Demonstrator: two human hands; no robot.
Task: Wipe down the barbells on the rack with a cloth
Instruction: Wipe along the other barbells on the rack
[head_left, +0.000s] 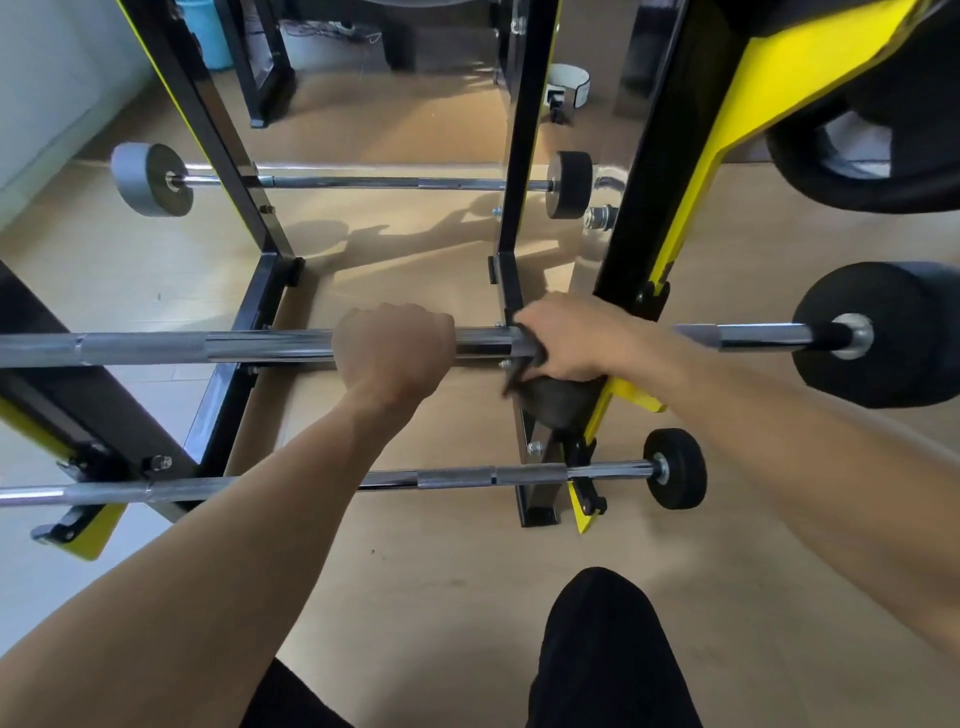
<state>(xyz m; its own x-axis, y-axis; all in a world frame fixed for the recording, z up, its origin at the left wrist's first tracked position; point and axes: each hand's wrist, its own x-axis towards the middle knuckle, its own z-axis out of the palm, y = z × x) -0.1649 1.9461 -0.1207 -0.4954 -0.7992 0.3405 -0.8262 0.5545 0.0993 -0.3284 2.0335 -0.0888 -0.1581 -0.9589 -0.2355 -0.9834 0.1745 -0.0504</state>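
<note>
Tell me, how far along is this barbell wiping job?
Nothing visibly marks any bar as finished. In hand: the left hand grips the middle barbell while the right hand presses a dark cloth against it near the rack upright. Seemingly left: the lower barbell and the far barbell, both untouched.
</note>
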